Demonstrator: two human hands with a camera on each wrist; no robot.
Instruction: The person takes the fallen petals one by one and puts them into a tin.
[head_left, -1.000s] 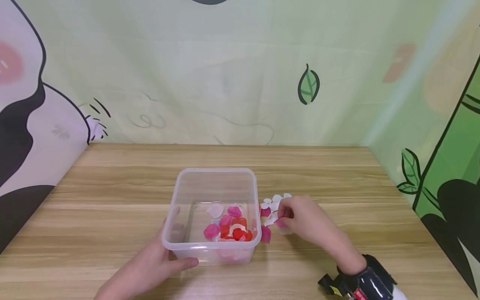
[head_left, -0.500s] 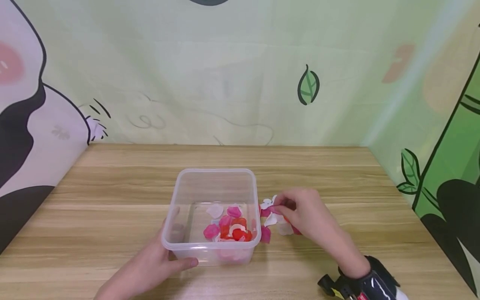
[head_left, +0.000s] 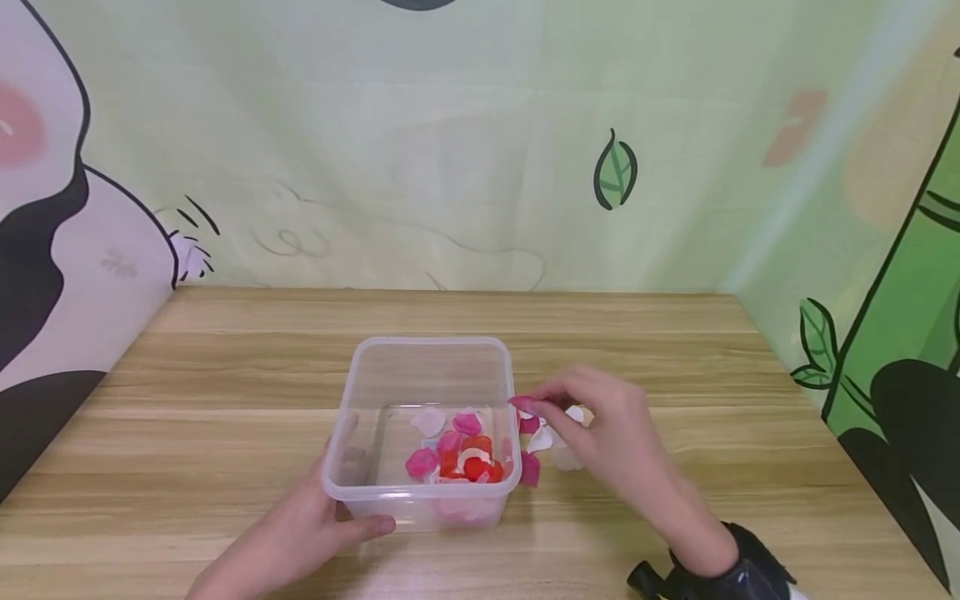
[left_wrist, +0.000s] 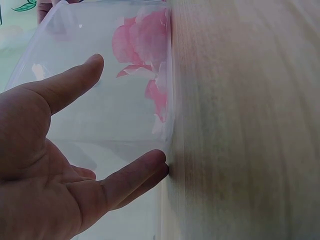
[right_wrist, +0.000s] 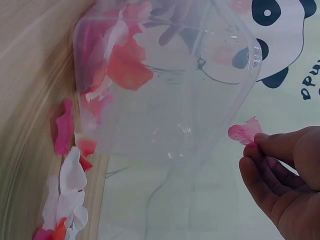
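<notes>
Petal [right_wrist: 244,132] pinched in right grip [head_left: 611,437] just beside box rim [head_left: 420,492]; left grip [head_left: 311,512], spread wide, touches near-left corner [head_left: 334,490].

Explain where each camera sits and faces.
Head: on the head, facing forward and down over table and clear box; left hand and right hand show.
Left wrist: on that wrist, facing the box's side; mainly left hand shows.
Right wrist: on that wrist, facing box and loose petals; mainly right hand shows.
Head and right wrist share the pinched pink petal.
</notes>
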